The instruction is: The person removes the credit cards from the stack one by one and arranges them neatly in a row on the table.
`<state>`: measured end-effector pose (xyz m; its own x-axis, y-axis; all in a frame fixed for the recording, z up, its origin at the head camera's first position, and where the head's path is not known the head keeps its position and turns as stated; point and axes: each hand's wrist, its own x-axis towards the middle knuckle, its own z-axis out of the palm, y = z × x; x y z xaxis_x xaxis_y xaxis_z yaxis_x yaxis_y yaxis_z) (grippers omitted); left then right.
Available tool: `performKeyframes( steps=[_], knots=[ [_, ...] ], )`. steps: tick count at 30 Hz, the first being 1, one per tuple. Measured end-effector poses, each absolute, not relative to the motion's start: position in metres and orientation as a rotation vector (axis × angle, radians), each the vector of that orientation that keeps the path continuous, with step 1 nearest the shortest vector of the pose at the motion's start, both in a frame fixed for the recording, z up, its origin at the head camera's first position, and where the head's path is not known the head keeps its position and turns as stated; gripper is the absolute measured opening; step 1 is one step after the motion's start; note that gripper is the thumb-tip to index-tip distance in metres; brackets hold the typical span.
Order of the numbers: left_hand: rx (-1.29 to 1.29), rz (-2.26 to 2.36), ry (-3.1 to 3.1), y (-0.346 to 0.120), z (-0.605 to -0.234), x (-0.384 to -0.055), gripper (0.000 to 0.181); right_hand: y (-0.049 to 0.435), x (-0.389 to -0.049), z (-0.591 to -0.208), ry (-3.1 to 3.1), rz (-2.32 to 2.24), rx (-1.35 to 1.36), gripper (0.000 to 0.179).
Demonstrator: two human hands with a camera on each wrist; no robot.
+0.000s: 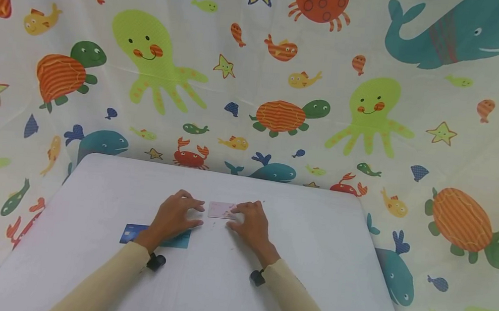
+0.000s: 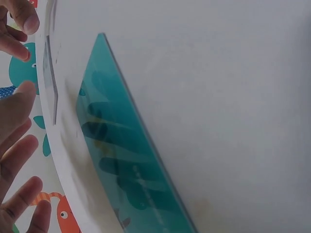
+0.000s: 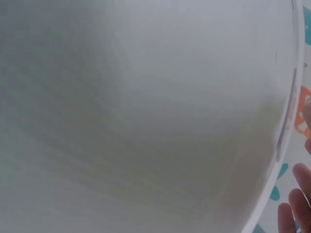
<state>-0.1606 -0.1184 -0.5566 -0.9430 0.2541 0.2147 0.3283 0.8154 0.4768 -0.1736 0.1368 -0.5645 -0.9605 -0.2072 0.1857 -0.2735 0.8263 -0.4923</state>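
A small pale pink card point(image 1: 220, 210) lies flat on the white table, between the two hands. My left hand point(image 1: 176, 214) hovers just left of it, thumb and fingers curved apart with nothing between them. At the card's right end is my right hand point(image 1: 252, 224), whose fingertips overlap the card in the head view while the thumb sits apart, below its near edge. Under the left wrist lies a larger glossy blue-and-teal card point(image 1: 179, 240), its middle hidden by the hand. The left wrist view shows finger reflections on its teal face point(image 2: 124, 145).
The white table point(image 1: 309, 283) ends at a far edge in front of a hanging cloth point(image 1: 239, 38) printed with sea animals. A dark wrist camera point(image 1: 156, 262) is strapped at the left cuff, another point(image 1: 257, 277) at the right. Tiny dark specks dot the tabletop near the hands.
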Motion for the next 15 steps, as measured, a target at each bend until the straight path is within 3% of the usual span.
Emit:
performKeyframes(
  steps=[15],
  knots=[
    [-0.460,-0.775,-2.880,-0.110,-0.559,-0.173,0.039,0.141,-0.183,-0.564,-2.932,0.795,0.386,0.035]
  ],
)
